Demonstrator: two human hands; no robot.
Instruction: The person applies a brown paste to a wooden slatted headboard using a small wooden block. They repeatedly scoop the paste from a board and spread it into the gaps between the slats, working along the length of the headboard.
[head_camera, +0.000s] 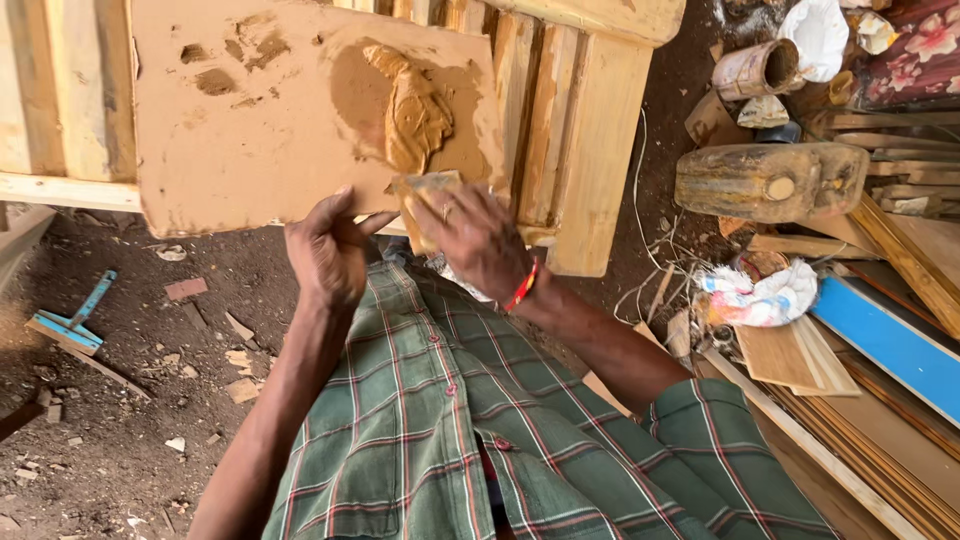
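Board (250, 150): flat, tan, smeared with patches of brown paste; held up over pale wooden slats (590, 150). A thick lump of paste (415, 115) sits on its upper right part.

Left hand (328, 250): fingers closed on the board's lower edge, thumb spread along it, bearing the board.

Right hand (475, 235): fingers pinched narrow around a small flat scraper (425, 195) coated in paste; the scraper's blade lies against the board just below the lump. A ring shows on one finger, a red band (522, 288) on the wrist.

Surroundings: dirty plastic jug (770, 180) lying on its side at right; crumpled rag (760, 297) near it; blue plank (885, 340) among stacked timber; small blue tool (75, 320) on the dirt floor (130, 420) at left, well apart from the hands; scattered wood chips.
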